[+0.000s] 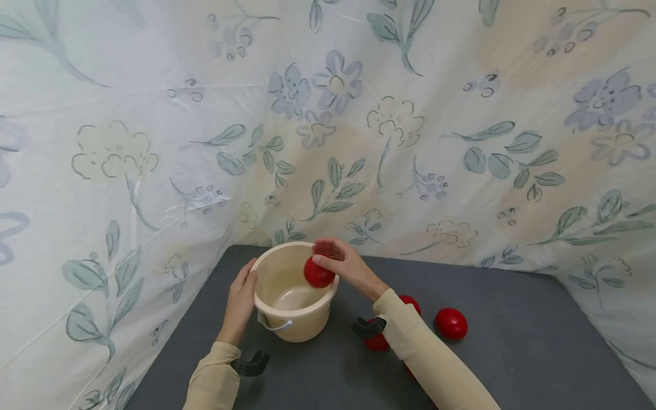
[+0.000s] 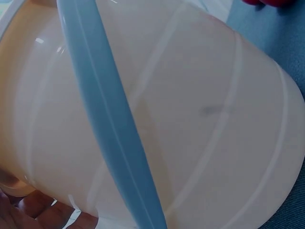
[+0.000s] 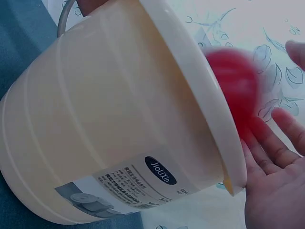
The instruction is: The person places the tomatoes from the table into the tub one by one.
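A cream plastic bucket (image 1: 303,329) stands on the dark table, its pale bail handle (image 1: 277,327) hanging down the near side. My left hand (image 1: 240,303) holds the bucket at its left rim; in the left wrist view some fingers (image 2: 52,214) show along its side. A shiny red ball (image 1: 318,273) is at the right part of the bucket's mouth. Beside it, my right hand (image 1: 351,269) has its fingers extended. The right wrist view shows the ball (image 3: 233,88) blurred just past the rim, close to the fingertips, with the thumb (image 3: 296,53) spread away from it.
Right of the bucket, another red ball (image 1: 451,324) lies on the table (image 1: 517,341). More red balls (image 1: 377,341) are partly hidden by the right sleeve (image 1: 430,356). A flowered cloth (image 1: 328,142) hangs behind the table and at its sides.
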The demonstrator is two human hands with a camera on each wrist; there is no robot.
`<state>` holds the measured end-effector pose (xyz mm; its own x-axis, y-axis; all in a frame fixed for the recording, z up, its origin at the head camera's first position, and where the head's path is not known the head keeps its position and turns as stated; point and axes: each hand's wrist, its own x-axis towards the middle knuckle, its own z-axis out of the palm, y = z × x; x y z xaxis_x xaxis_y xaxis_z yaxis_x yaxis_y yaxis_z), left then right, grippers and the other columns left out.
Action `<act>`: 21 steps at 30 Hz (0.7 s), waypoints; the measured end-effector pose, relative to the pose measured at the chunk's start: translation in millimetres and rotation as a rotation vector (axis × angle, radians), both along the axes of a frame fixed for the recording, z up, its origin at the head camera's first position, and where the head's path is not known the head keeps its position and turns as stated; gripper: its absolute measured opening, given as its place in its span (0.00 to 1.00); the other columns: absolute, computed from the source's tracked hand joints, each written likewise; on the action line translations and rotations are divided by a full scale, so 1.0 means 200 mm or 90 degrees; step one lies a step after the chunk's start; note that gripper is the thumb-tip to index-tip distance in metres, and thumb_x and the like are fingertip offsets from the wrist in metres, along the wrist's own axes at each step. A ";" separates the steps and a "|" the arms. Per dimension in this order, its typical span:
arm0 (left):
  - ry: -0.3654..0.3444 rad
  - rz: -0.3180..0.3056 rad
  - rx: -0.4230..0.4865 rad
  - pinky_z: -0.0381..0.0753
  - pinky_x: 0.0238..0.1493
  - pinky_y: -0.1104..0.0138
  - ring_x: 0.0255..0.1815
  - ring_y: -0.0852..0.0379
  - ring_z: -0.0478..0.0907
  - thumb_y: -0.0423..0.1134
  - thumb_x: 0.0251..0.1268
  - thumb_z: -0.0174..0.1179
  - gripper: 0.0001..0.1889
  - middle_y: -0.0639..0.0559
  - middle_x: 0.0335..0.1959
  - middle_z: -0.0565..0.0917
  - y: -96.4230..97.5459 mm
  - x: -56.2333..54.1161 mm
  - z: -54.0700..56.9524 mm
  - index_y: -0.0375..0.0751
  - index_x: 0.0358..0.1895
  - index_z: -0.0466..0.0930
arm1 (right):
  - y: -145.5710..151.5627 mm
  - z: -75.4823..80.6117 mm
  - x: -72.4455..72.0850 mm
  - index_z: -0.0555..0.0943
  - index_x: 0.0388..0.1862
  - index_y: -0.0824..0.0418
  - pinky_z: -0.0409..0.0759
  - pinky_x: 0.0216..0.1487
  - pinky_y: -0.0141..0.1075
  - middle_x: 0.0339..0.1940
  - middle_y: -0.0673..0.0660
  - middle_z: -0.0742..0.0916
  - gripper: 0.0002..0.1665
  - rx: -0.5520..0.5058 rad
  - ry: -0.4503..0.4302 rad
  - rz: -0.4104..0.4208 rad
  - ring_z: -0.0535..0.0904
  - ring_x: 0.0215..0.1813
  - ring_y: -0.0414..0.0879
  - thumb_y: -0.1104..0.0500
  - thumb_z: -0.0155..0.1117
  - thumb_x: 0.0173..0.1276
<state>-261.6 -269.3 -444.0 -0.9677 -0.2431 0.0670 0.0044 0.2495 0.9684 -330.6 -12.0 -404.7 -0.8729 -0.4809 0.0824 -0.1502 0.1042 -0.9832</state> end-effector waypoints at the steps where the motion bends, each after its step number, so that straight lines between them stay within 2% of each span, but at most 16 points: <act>1: 0.000 0.001 -0.003 0.63 0.78 0.46 0.78 0.41 0.63 0.48 0.84 0.40 0.27 0.40 0.79 0.64 0.00 0.00 0.00 0.44 0.79 0.59 | 0.00 0.00 0.00 0.71 0.71 0.53 0.77 0.70 0.49 0.69 0.58 0.79 0.33 -0.005 -0.001 0.004 0.76 0.69 0.52 0.47 0.68 0.71; 3: 0.000 0.000 -0.006 0.63 0.78 0.46 0.79 0.41 0.63 0.48 0.84 0.40 0.27 0.40 0.79 0.64 0.00 0.00 0.00 0.44 0.79 0.59 | 0.00 0.00 -0.01 0.71 0.72 0.57 0.73 0.74 0.49 0.69 0.59 0.79 0.34 -0.010 -0.002 0.009 0.76 0.70 0.50 0.46 0.66 0.72; 6: -0.001 -0.005 -0.004 0.63 0.77 0.46 0.79 0.41 0.63 0.48 0.84 0.40 0.27 0.40 0.79 0.64 0.00 0.00 0.00 0.44 0.79 0.59 | 0.00 0.00 -0.02 0.71 0.71 0.57 0.72 0.74 0.50 0.67 0.56 0.81 0.34 -0.003 -0.009 0.000 0.76 0.70 0.49 0.44 0.65 0.72; 9: -0.002 -0.010 0.000 0.63 0.77 0.46 0.79 0.42 0.62 0.48 0.84 0.40 0.27 0.41 0.79 0.63 0.00 0.00 0.00 0.44 0.79 0.58 | 0.00 0.00 -0.01 0.72 0.71 0.58 0.71 0.75 0.52 0.66 0.55 0.81 0.34 -0.004 -0.014 -0.004 0.76 0.70 0.51 0.44 0.65 0.73; 11: -0.003 -0.007 -0.001 0.63 0.78 0.46 0.79 0.42 0.62 0.48 0.84 0.40 0.27 0.41 0.79 0.63 0.00 0.00 0.00 0.44 0.79 0.59 | 0.01 0.01 -0.01 0.72 0.70 0.59 0.70 0.75 0.54 0.66 0.58 0.81 0.33 -0.016 -0.018 0.002 0.76 0.70 0.54 0.45 0.64 0.74; 17: -0.003 -0.002 -0.006 0.63 0.78 0.46 0.79 0.42 0.62 0.49 0.84 0.40 0.27 0.41 0.79 0.64 0.00 0.00 0.00 0.44 0.79 0.59 | 0.01 0.01 -0.02 0.73 0.69 0.65 0.77 0.70 0.47 0.65 0.68 0.81 0.32 -0.052 -0.014 0.007 0.79 0.66 0.57 0.47 0.63 0.74; 21: -0.005 -0.008 0.000 0.62 0.78 0.46 0.80 0.42 0.61 0.48 0.84 0.40 0.27 0.41 0.80 0.63 0.00 0.00 0.00 0.44 0.79 0.59 | 0.03 0.03 -0.01 0.74 0.67 0.65 0.80 0.67 0.45 0.65 0.69 0.81 0.30 -0.053 -0.008 0.013 0.79 0.66 0.61 0.49 0.65 0.74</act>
